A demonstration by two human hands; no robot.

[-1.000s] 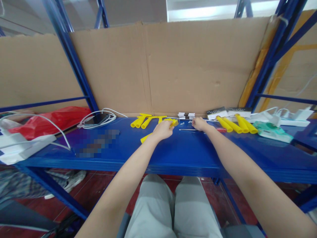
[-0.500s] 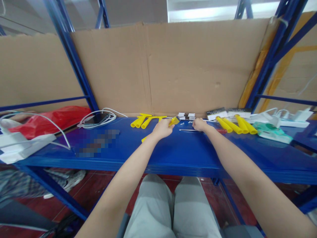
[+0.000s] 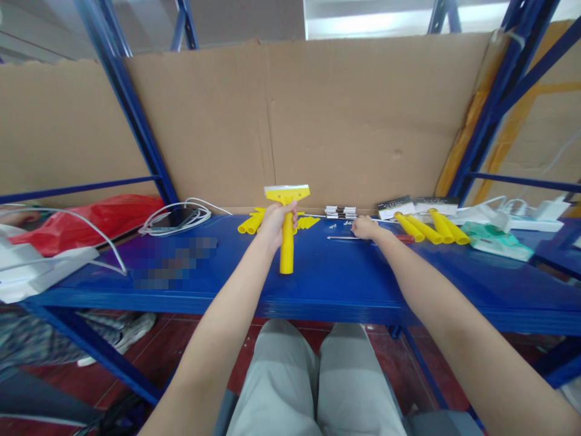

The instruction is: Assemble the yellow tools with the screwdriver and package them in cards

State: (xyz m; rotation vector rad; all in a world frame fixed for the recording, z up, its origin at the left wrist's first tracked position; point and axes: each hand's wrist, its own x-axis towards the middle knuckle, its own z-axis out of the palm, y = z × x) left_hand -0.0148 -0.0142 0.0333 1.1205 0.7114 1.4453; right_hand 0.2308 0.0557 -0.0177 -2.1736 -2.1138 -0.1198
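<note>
My left hand (image 3: 275,224) is wrapped round the neck of a yellow scraper (image 3: 287,251). Its wide head with a pale blade edge (image 3: 287,189) points away from me, and the handle hangs toward the table's front. Behind that hand lie more yellow scraper parts (image 3: 249,224), partly hidden. My right hand (image 3: 364,227) rests on the blue tabletop with its fingers curled in; whatever they may hold is hidden. Beside its fingertips are small white or metallic bits (image 3: 347,223). A screwdriver with a red handle (image 3: 405,239) lies under my right wrist, its shaft (image 3: 342,238) reaching left.
Several yellow handles (image 3: 426,231) lie at the right, by black-and-white packets (image 3: 394,207) and a green plastic bag (image 3: 497,240). Small white stacks (image 3: 340,212) stand against the cardboard (image 3: 340,121). Left are a coiled white cable (image 3: 177,221), red bag (image 3: 100,221) and power strip (image 3: 49,272).
My left hand has moved left and turned the scraper so its blade points away and its handle toward me. My right hand has stayed in place.
</note>
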